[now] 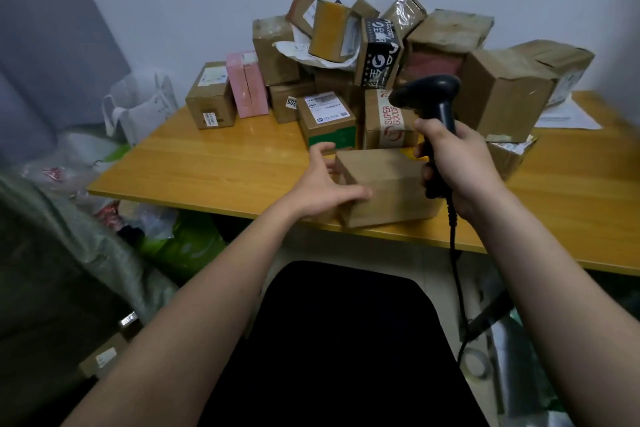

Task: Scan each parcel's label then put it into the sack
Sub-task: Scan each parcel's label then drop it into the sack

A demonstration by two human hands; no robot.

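- Cardboard parcel lies at the worktop near edge; looks stiff, light (a guess).
- Left hand spread, touching its left side.
- Right hand clasps scanner.

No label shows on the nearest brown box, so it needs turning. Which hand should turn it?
Probably the left hand: its fingers already rest on the brown box at the table's near edge, while the right hand grips the barcode scanner.
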